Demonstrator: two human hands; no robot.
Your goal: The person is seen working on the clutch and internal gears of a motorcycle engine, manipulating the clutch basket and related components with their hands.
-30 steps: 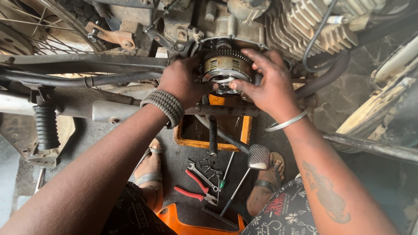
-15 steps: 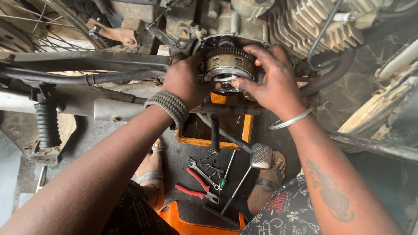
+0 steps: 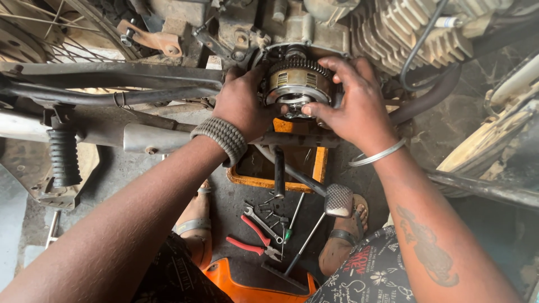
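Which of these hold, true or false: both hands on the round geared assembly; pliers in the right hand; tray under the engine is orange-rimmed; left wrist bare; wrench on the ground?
1. Both hands grip the round geared assembly on the engine: true; left hand and right hand sit on either side.
2. The right hand holds the red-handled pliers: false; they lie on the ground between the feet.
3. The tray below the engine has an orange rim: true.
4. The left wrist is bare: false; it wears a grey ribbed wristband.
5. A wrench lies on the ground beside the pliers: true.
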